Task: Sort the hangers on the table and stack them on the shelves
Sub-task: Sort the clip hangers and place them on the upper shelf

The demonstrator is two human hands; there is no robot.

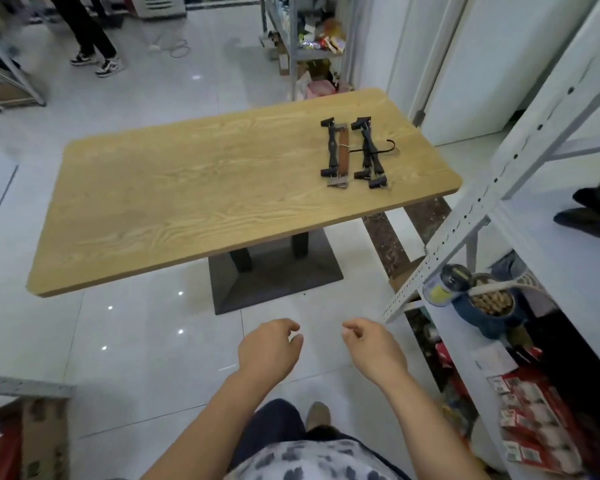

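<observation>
Both hands hang over the pale tiled floor [146, 341], short of the near edge of the table [187, 188] and touching nothing. The left hand [267, 351] has its fingers [290, 325] loosely curled, narrow, and holds nothing. The right hand [374, 351], just beside it at 3 o'clock, has the same slack curl and is also empty.

The hangers [355, 152] lie on the table at about 1 o'clock from the hands, near its far right corner and well apart from both hands. They form two bundles lying side by side. The left bundle has a black clip hanger [331, 148] touching a brown wooden hanger [343, 152] with metal clips at its ends. The right bundle [369, 150] is made of black clip hangers. A black hook [385, 147] crosses the right bundle and points toward 3 o'clock.

A white metal shelving unit [499, 174] rises at 3 o'clock, its perforated upright slanting across the view. Dark shapes [593, 209] lie on its upper shelf at the picture's right edge; what they are cannot be told. One level down stand a jar with a yellow label [442, 285] and a blue pot [492, 306] holding something brown. Red and white packets [534, 420] sit on the level under that.

At 12 o'clock, beyond the table, a second rack [298, 46] carries mixed goods. At 11 o'clock stand the legs of another person [90, 32] in dark trousers and black and white shoes. A cardboard box [45, 441] sits at 8 o'clock.
</observation>
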